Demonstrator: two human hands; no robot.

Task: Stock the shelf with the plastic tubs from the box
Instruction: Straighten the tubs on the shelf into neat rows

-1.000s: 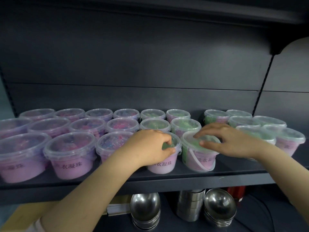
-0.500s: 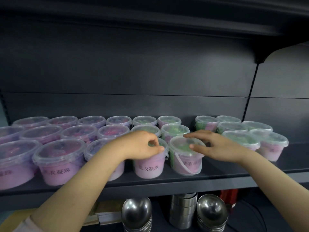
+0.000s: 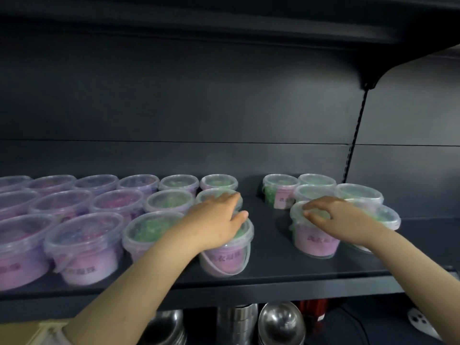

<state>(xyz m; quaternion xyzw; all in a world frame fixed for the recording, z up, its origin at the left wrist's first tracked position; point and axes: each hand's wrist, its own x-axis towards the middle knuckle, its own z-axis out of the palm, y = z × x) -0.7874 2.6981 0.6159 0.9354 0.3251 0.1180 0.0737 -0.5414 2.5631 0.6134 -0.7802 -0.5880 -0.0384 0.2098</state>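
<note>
Plastic, stiff and probably light, the front tub (image 3: 225, 257) sits on the shelf (image 3: 273, 272) under the flat left hand (image 3: 216, 220); the right hand (image 3: 341, 220) curls over the second tub (image 3: 316, 239) at its lid rim, likely the surest hold.

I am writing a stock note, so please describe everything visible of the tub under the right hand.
The tub is clear plastic with a clear lid, greenish contents and a pink label bearing dark, blurred characters. It stands upright near the front of the dark shelf, foremost in the right-hand group. The right hand grips its lid from above with curled fingers.
</note>
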